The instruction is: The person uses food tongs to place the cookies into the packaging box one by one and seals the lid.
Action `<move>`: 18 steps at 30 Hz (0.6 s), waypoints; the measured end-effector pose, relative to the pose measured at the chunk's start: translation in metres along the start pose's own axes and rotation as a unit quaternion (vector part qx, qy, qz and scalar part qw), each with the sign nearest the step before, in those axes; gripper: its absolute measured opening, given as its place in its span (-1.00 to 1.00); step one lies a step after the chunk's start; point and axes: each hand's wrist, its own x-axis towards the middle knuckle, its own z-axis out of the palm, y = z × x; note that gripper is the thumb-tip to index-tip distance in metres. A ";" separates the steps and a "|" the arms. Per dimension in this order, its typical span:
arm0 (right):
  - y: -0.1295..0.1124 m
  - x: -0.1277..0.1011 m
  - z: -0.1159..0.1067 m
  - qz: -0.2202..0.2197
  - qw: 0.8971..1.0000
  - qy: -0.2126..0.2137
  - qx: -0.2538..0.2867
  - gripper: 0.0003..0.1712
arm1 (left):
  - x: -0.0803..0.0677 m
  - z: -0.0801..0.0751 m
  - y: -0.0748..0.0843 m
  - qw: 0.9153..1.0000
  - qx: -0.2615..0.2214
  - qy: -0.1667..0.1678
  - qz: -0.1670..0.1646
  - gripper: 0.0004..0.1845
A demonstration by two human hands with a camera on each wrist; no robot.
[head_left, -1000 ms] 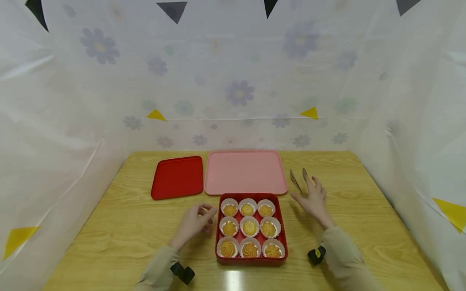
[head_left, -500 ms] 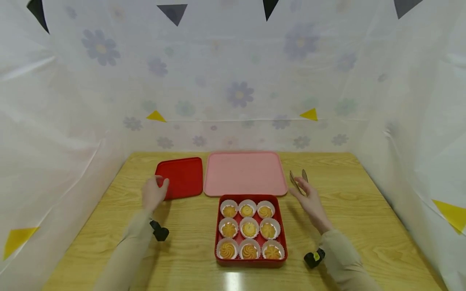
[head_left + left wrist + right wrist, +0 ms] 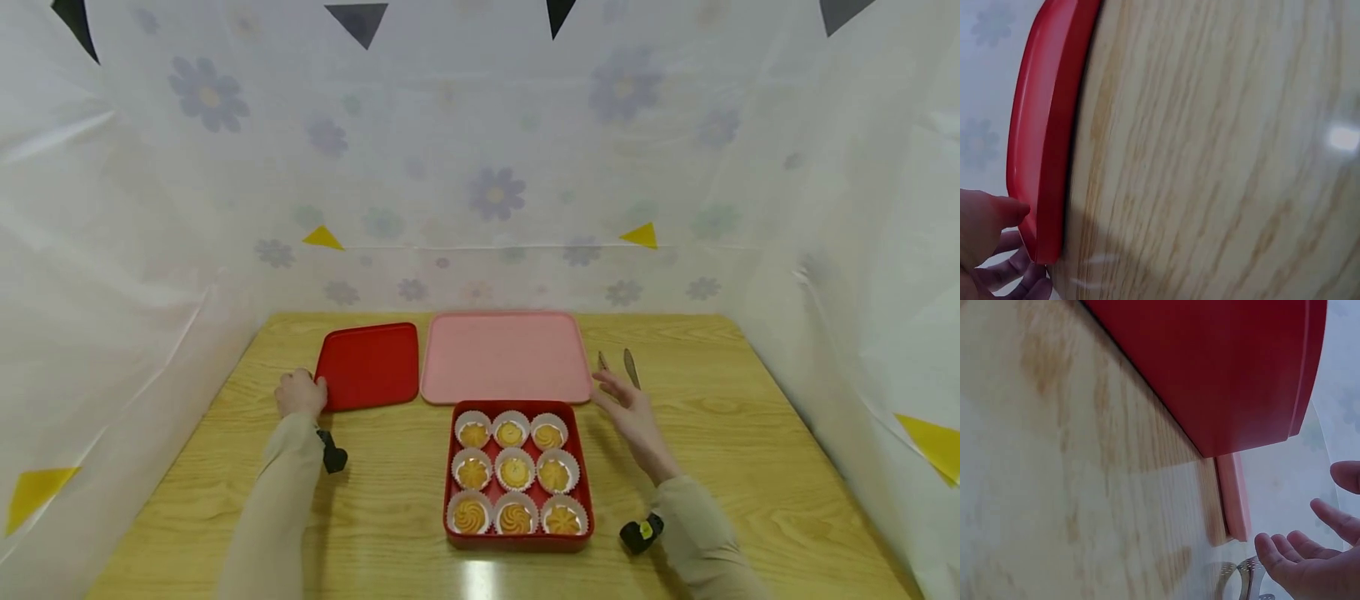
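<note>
From the head camera, the red cookie box sits near the front edge of the wooden table, with nine cookies in white paper cups. Behind and to the left of the box lies the red lid, flat, its long axis running roughly from the table's front toward the back. The left hand is at the lid's near left corner, fingers curled against the edge. Directly behind the box lies the pink tray. To the right of the tray rest metal tongs, tips pointing away toward the backdrop, long axis front to back. The right hand reaches for them with fingers spread and relaxed, holding nothing, close to the handle end.

In the left wrist view, the thumb and fingers pinch the lid's corner, thumb above and fingers beneath the rim.

In the right wrist view, the box's wall fills the top, the tray's edge lies beyond, and the open hand hovers just above the tongs' perforated ends, not yet touching.

The step looks like taking hold of lid and tongs; next the right hand would need to close round the tongs' arms.
</note>
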 end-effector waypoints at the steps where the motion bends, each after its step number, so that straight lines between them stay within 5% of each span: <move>1: 0.001 0.000 0.001 0.001 1.000 0.000 -0.001 -0.37 | 0.001 0.000 0.000 1.000 -0.001 0.006 0.000 -0.61; 8: 0.000 -0.003 0.003 0.007 1.000 0.002 -0.017 -0.40 | 0.004 -0.007 -0.002 0.999 -0.032 0.013 0.011 -0.76; 11: -0.001 -0.003 0.003 0.005 1.000 -0.002 -0.017 -0.40 | 0.000 -0.014 -0.003 0.995 -0.096 0.013 -0.014 -0.69; 14: -0.001 -0.003 0.002 -0.001 1.000 -0.009 -0.016 -0.39 | -0.006 -0.020 0.000 0.980 -0.186 0.021 -0.064 -0.56; 18: -0.004 -0.003 0.002 -0.010 1.000 -0.014 -0.014 -0.40 | -0.015 -0.025 0.012 0.948 -0.292 0.064 -0.111 -0.53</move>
